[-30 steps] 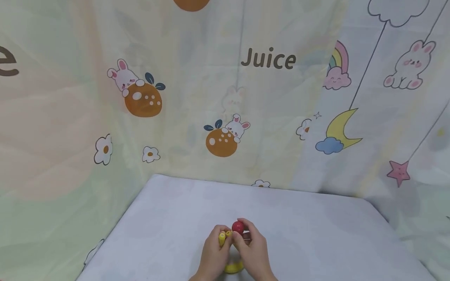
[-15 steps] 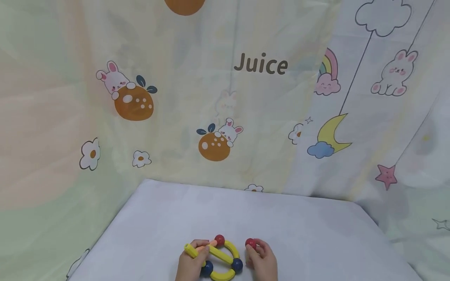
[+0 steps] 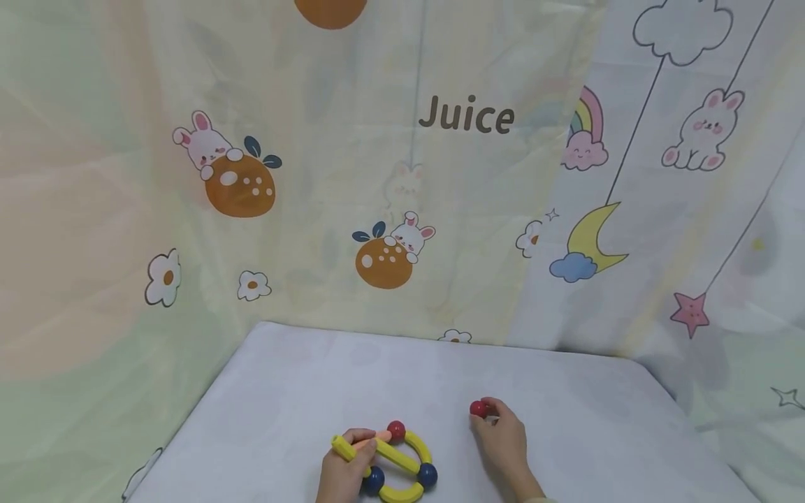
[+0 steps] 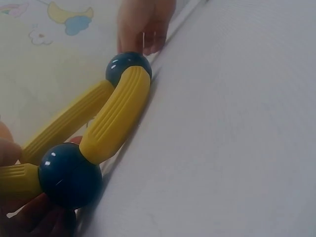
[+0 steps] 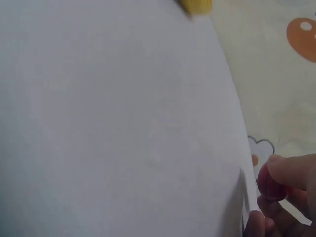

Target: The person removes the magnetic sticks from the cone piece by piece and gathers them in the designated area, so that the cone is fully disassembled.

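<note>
My left hand (image 3: pixel 344 467) grips a structure of magnetic rods and balls, low in the middle of the head view. It joins a red ball (image 3: pixel 396 430), two blue balls (image 3: pixel 427 476), yellow curved rods (image 3: pixel 401 493), a straight yellow rod (image 3: pixel 397 456) and a peach-coloured rod (image 3: pixel 382 436). Another yellow rod (image 3: pixel 342 447) sticks out past the thumb. In the left wrist view a blue ball (image 4: pixel 70 176) sits close by the fingers. Off to the right, my right hand (image 3: pixel 506 440) pinches a loose red ball (image 3: pixel 478 409) between thumb and fingers, apart from the structure.
A white-covered table (image 3: pixel 302 377) spreads beneath both hands. Behind it hangs a printed curtain (image 3: pixel 314 175) with rabbits, oranges and flowers, meeting the table's back edge. More printed cloth (image 3: pixel 75 293) encloses the left side.
Both hands were together a second ago, the red ball beside the yellow rods. The right hand has since moved right and farther out with the ball; the left has lowered the structure leftward.
</note>
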### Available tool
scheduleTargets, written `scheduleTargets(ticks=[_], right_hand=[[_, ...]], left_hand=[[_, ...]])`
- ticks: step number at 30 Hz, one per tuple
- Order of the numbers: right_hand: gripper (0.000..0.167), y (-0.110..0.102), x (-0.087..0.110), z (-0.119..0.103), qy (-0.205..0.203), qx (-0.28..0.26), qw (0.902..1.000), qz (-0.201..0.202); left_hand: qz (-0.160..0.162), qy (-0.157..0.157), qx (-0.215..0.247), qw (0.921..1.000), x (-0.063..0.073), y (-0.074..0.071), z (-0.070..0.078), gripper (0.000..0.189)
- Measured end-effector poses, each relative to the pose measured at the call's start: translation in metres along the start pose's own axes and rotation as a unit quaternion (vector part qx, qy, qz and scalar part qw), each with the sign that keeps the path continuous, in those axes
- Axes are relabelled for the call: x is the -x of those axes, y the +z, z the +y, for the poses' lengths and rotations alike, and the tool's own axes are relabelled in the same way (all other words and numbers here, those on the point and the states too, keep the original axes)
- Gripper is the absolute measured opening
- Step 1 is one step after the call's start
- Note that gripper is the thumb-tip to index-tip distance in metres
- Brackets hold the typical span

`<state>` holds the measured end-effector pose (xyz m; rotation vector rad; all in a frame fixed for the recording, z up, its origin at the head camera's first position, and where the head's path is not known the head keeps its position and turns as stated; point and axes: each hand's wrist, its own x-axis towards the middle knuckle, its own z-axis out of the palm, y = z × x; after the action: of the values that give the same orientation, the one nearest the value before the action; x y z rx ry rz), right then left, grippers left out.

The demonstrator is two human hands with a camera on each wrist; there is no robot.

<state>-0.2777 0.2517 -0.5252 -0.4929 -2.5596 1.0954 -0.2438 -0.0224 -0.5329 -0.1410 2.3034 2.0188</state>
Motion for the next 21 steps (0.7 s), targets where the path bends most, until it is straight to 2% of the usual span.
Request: scheduleTargets(ticks=[3,6,13,21], right_hand=[[0.042,-0.004,-0.012,0.007,-0.038,0.019,0.9991,-0.002],[0.043,-0.004,-0.019,0.012,-0.057,0.031,0.9978,-0.015],[0.047,0.002,-0.019,0.016,-0.046,0.046,0.9978,-0.012],[0.047,0.003,-0.024,0.016,-0.048,0.036,0.9982,0.003]], left_hand=[[0.003,-0.006,-0.001,1.0000,0.000,0.001,-0.001,0.036],[0.003,-0.011,-0.010,0.9999,0.001,0.001,-0.001,0.036],[-0.008,-0.017,-0.010,0.9998,0.005,-0.002,0.000,0.036],[-0.005,0.001,0.002,1.0000,0.002,0.000,0.001,0.038]])
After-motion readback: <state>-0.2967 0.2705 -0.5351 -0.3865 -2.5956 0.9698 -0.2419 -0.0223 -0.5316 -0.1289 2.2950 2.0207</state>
